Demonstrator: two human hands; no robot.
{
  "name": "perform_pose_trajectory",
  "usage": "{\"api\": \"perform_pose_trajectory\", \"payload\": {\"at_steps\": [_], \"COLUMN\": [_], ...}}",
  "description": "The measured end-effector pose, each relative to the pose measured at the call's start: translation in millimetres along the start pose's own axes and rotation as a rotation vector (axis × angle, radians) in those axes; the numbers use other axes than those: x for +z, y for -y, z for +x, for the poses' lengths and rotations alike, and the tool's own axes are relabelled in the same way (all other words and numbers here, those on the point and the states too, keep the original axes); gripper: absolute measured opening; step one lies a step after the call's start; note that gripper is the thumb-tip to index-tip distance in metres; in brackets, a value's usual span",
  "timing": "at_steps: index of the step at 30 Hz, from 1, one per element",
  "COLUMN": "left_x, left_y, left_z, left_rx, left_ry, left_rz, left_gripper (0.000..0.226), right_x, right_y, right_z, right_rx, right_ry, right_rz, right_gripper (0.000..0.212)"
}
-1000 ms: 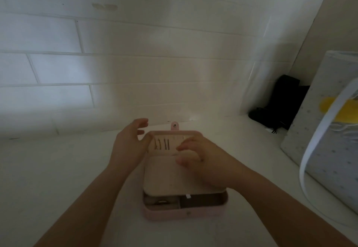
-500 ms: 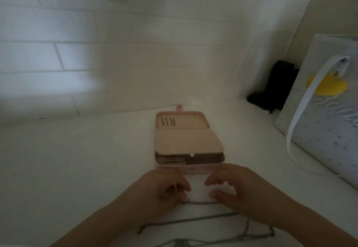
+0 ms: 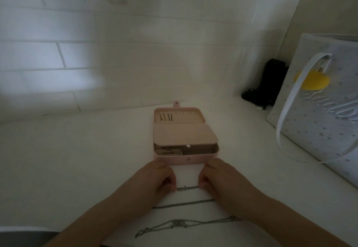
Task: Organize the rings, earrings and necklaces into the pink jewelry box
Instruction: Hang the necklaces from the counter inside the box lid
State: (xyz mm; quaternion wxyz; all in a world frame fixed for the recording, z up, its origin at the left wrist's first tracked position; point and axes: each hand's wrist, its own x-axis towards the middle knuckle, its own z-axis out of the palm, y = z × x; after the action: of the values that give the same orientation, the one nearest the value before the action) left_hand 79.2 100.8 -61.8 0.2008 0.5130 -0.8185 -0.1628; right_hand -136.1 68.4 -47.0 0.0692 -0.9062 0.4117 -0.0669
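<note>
White tiled wall (image 3: 135, 52) backs a pale counter (image 3: 67, 159), where the pink jewelry box (image 3: 184, 140) sits open at centre, its inner tray half raised. Just near of it, the left hand (image 3: 155, 180) and right hand (image 3: 224, 182) each pinch an end of a thin necklace (image 3: 187, 188). Two more chains (image 3: 184, 204) lie nearer. A dotted gift bag (image 3: 319, 101) stands right.

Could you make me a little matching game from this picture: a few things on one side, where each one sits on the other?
Things:
1. pink jewelry box
2. chain
3. black object
4. dotted gift bag

Places:
A. in the far corner by the wall
B. stretched between both hands
C. leaning at the right edge
D. open, just beyond the fingertips

Pairs: 1-D, 2-B, 3-A, 4-C
</note>
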Motion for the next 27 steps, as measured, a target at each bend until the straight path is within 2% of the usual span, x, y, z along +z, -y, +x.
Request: {"api": "perform_pose_trajectory", "payload": {"at_steps": [2,3,5,8,11,14,16,21,24,27], "left_x": [0.2,-0.1,-2.5,-7.5,-16.1,-31.6,-43.5,-69.2,-76.9,-82.8], "left_y": [-3.2,-4.8,-8.8,-10.7,-15.9,-24.9,-32.2,-50.9,-55.9,-50.1], "left_z": [-2.6,-3.7,-5.3,-5.2,-4.2,0.4,6.1,29.0,42.9,57.0], "left_rx": [0.0,-0.023,-0.103,-0.22,-0.289,-0.288,-0.241,-0.106,-0.059,-0.075], "left_ry": [-0.032,-0.054,-0.092,-0.069,-0.063,-0.098,-0.115,-0.107,-0.111,-0.141], "left_rz": [-0.005,-0.028,-0.131,-0.366,-0.685,-0.976,-1.075,-1.148,-1.144,-1.142], "left_gripper": [0.023,0.017,0.013,0.017,0.013,0.006,0.005,0.008,0.02,0.025], "right_x": [2.6,2.7,-1.8,-10.1,-17.6,-25.6,-30.7,-44.2,-55.6,-68.2], "right_y": [1.6,2.5,3.4,4.3,9.9,13.8,15.8,17.4,16.8,9.4], "right_z": [-1.4,-2.8,-3.3,-1.9,1.1,3.5,6.6,22.2,29.9,38.5], "right_rx": [-0.021,-0.022,0.031,0.16,0.198,0.214,0.227,0.154,0.067,0.065], "right_ry": [0.028,0.032,0.031,0.044,0.058,0.046,0.068,0.171,0.145,0.072], "right_rz": [-0.018,0.023,0.201,0.528,0.844,1.122,1.197,1.307,1.439,1.442], "right_gripper": [0.059,0.055,0.024,0.023,0.019,0.013,0.017,0.059,0.047,0.026]}}
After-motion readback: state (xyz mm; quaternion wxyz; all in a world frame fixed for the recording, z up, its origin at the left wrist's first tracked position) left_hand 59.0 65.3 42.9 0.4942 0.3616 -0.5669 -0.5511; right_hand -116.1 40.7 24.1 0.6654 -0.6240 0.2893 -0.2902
